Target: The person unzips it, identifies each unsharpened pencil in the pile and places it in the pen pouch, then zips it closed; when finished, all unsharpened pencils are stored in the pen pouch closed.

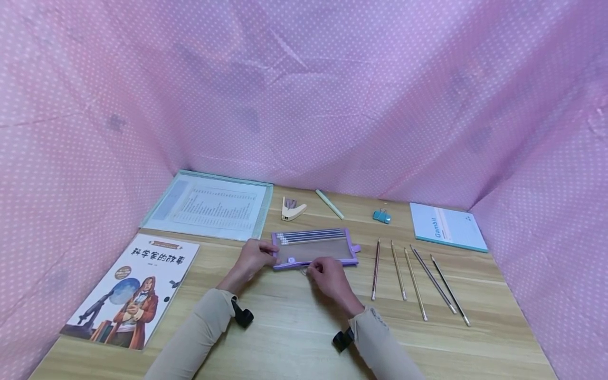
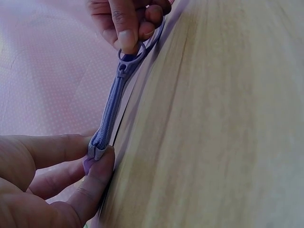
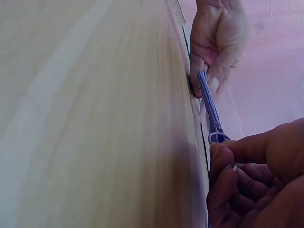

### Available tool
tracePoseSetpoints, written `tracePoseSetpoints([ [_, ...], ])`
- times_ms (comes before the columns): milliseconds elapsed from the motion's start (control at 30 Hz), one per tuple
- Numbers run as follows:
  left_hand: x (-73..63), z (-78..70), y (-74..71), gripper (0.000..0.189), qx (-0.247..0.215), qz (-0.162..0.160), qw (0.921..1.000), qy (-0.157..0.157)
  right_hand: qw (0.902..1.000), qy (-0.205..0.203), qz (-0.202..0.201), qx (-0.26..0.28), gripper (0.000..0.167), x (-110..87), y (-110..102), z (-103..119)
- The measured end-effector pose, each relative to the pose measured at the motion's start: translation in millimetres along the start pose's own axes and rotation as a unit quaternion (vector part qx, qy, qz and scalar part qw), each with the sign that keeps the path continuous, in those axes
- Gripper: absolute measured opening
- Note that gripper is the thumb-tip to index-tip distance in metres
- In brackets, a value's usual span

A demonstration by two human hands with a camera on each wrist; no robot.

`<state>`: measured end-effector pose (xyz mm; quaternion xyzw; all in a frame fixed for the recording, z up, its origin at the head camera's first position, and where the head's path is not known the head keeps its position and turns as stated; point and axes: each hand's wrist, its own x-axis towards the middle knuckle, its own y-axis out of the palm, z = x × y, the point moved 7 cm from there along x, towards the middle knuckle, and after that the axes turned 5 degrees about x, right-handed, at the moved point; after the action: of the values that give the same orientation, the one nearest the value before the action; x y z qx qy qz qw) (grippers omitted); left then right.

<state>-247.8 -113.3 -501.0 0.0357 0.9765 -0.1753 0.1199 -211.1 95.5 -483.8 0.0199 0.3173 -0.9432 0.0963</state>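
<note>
A purple zip pencil case (image 1: pixel 315 250) with a see-through mesh face lies flat on the table in front of me. Several striped pencils (image 1: pixel 311 236) show inside along its far side. My left hand (image 1: pixel 253 259) pinches the case's left end between thumb and fingers. At the near edge, my right hand (image 1: pixel 330 277) pinches the ring-shaped zipper pull (image 2: pixel 132 58), partway along the zip. Beyond the slider, on the right-hand side, the zip appears parted; the fingers partly hide it. In the right wrist view, the ring (image 3: pixel 216 137) sits at the right fingertips.
Several loose pencils (image 1: pixel 397 270) lie right of the case. Behind it are a cream stapler (image 1: pixel 292 211), a pale green pen (image 1: pixel 330 204) and a teal binder clip (image 1: pixel 382 216). A notebook (image 1: pixel 446 226) lies far right; a document folder (image 1: pixel 214 206) and picture-cover book (image 1: pixel 135 290) lie left.
</note>
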Motion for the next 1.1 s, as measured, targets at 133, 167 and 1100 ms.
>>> tracePoseSetpoints([
  [133, 0.6, 1.0, 0.3, 0.032, 0.001, 0.0, 1.0, -0.001, 1.0, 0.006, -0.004, -0.002, 0.01, -0.9, -5, -3],
  [167, 0.7, 1.0, 0.5, 0.032, 0.002, 0.0, 1.0, 0.0, 1.0, 0.006, -0.006, -0.002, 0.01, -1.1, -6, -4],
  [1100, 0.7, 1.2, -0.5, 0.034, -0.004, -0.004, 1.0, 0.005, 0.9982, 0.049, -0.033, -0.006, 0.011, -3.4, -44, -34],
])
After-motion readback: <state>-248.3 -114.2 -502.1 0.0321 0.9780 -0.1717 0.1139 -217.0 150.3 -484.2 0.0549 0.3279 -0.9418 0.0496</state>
